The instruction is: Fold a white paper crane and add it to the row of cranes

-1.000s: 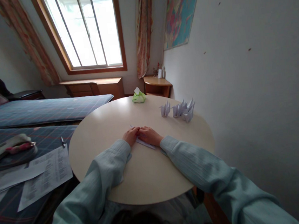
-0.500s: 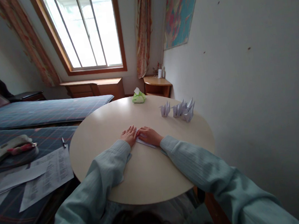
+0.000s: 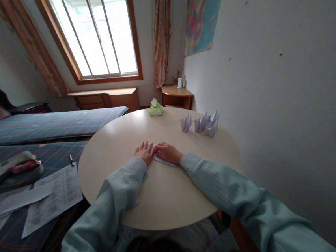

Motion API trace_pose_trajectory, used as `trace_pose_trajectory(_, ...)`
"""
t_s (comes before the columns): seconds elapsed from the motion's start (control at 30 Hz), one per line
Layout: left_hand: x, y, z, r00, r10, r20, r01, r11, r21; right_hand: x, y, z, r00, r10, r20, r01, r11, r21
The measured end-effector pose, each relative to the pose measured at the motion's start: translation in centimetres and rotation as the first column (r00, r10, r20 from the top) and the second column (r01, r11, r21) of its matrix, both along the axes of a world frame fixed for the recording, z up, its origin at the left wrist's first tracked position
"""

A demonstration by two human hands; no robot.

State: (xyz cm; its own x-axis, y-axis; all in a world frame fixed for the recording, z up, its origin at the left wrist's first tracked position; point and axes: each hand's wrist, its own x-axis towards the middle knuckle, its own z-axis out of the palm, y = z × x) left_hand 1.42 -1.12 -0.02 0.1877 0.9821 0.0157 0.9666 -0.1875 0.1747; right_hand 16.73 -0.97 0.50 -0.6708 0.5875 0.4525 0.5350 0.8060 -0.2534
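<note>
On the round table (image 3: 175, 196) lies a folded piece of white paper (image 3: 166, 162), mostly covered by my hands. My left hand (image 3: 144, 153) rests flat at the paper's left end, its fingers outstretched and slightly apart. Bent over the same paper, my right hand (image 3: 168, 153) has its fingers closed on the upper edge near my left fingertips. Several folded paper cranes (image 3: 211, 125) stand in a group farther back on the right, one of them a little apart from the others.
A green tissue pack (image 3: 156, 108) sits at the table's far edge. To the left, a bed (image 3: 60, 148) bears printed sheets (image 3: 56, 196), a pen (image 3: 72, 160) and a bag-like item (image 3: 14, 166). A white wall (image 3: 288, 110) rises on the right.
My left hand's fingers have shifted slightly to the left and spread a little. The right hand, the paper and the cranes stay nearly where they were.
</note>
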Motion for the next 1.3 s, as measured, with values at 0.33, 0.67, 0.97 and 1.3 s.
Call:
trace_pose_trajectory(0.33, -0.4, 0.5, -0.5, 0.997, 0.022, 0.075, -0.027, 0.997, 0.078, 0.0, 0.2, -0.1, 1.000, -0.015, 0.023, 0.015, 1.000, 0.021)
trace_pose_trajectory(0.67, -0.8, 0.2, 0.7, 0.909, -0.376, 0.181, 0.355, 0.925, 0.138, 2.4, 2.4, 0.5, 0.999, -0.049, -0.006, 0.049, 0.998, -0.027)
trace_pose_trajectory(0.97, -0.8, -0.4, 1.8, 0.947, -0.233, 0.222, 0.203, 0.968, 0.150, 2.8, 2.0, 0.8, 0.995, -0.005, -0.099, -0.001, 0.998, -0.059)
trace_pose_trajectory(1.3, -0.8, 0.2, 1.2, 0.938, -0.229, 0.260, 0.175, 0.961, 0.213, 2.5, 1.8, 0.8, 0.997, -0.052, -0.063, 0.043, 0.989, -0.140)
